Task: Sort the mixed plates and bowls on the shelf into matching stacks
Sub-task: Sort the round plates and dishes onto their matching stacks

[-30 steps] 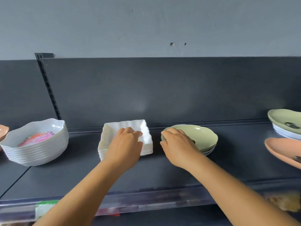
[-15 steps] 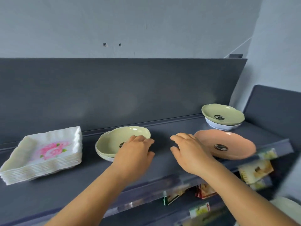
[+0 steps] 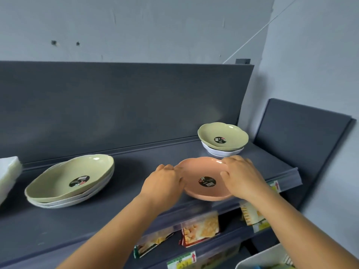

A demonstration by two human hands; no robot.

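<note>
1. A round, shallow pink plastic plate [image 3: 202, 172] sits near the front edge of the dark grey metal shelf [image 3: 136, 200]. It has a round black sticker [image 3: 207, 181] in its middle.
2. The left hand [image 3: 164, 182] is at the left rim of the pink plate. Its fingers curl over the rim, so it holds the plate on that side.
3. The right hand [image 3: 240, 176] lies over the right side of the pink plate. The fingers reach over the far rim and the thumb points in toward the sticker, so this hand holds the plate too.
4. I cannot tell if the plate is lifted or resting on the shelf.
5. Just behind the pink plate, at the back right of the shelf, a small light green plastic bowl with a wavy rim [image 3: 223, 135] sits inside a white bowl [image 3: 221, 151]. The green one has a black sticker as well.
6. On the left part of the shelf, well apart from the hands, a big light green oval dish [image 3: 64, 177] lies on top of some white dishes [image 3: 64, 202]. It leans a bit.
7. At the far left edge, a stack of white plates [image 3: 8, 171] peeks in.
8. Below the shelf, there are packets with food pictures [image 3: 200, 228] and a white bin [image 3: 264, 258] in the corner.
</note>
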